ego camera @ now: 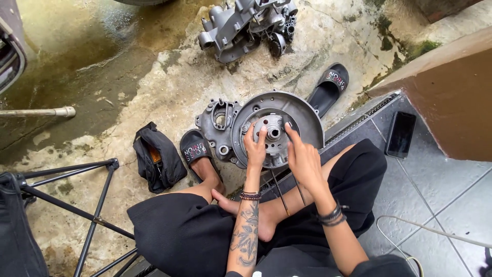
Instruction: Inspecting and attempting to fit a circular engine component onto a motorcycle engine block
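Observation:
A grey metal engine casing [297,110] with a round housing stands on the concrete in front of my crossed legs. At its centre sits a shiny hub part [273,132]. My left hand [254,147] presses its fingers on the hub's left side. My right hand [302,156] rests its fingertips on the hub's right side and the housing's inner face. Both hands touch the part; neither wraps around it. A thin dark rod [279,192] slants down from under the housing between my wrists.
A second engine casing half [241,28] lies farther away. A black sandal [328,87] lies to the right, another on my left foot [197,151]. A black pouch [156,156] lies left, a phone [400,134] on the tiles, tripod legs [77,192] lower left, a pipe [38,112].

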